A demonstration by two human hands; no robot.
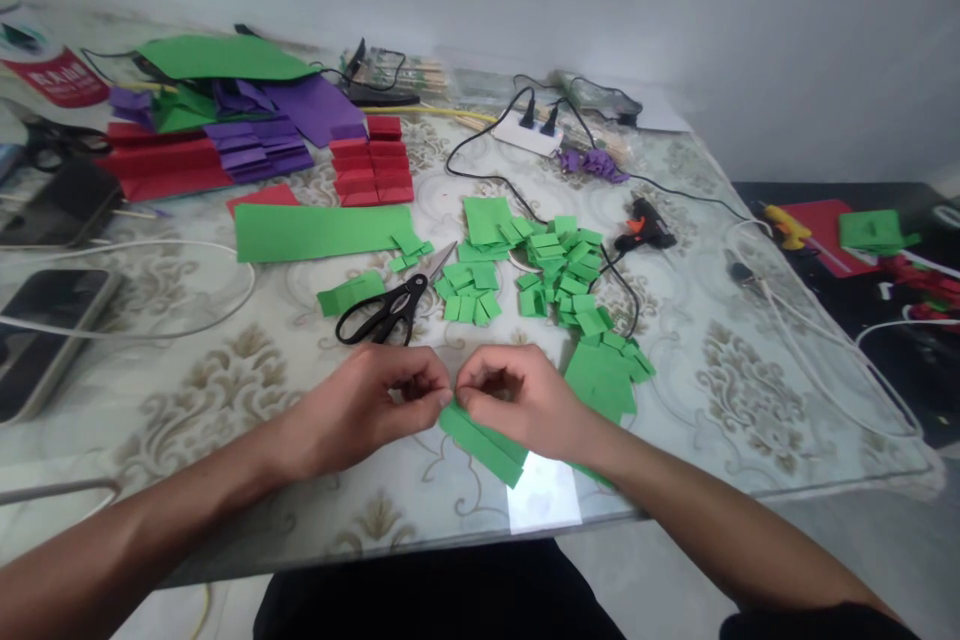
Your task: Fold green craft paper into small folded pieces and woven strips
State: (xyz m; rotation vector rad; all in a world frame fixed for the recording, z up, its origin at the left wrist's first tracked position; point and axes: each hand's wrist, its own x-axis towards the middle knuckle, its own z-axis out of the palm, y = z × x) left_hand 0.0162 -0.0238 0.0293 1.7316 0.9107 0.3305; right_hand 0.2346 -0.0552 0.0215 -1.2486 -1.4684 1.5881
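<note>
My left hand [375,403] and my right hand [525,400] meet near the table's front edge, fingertips pinched together on one end of a folded green paper strip [486,450]. The strip slants down to the right beneath my right hand, creased along its length. Just beyond my left hand lie black-handled scissors [405,298], blades pointing away to the right. Small folded green paper pieces [559,265] are heaped past my right hand. A larger green sheet [600,378] lies beside that hand, partly covered by it. A long green paper strip [322,232] rests behind the scissors.
Red folded paper [373,165] and purple paper [259,148] lie at the back left. A white power strip [529,132] has cords trailing toward a black glue gun [643,225]. A phone [56,330] and a white cable [187,328] are at left. A black surface adjoins the right.
</note>
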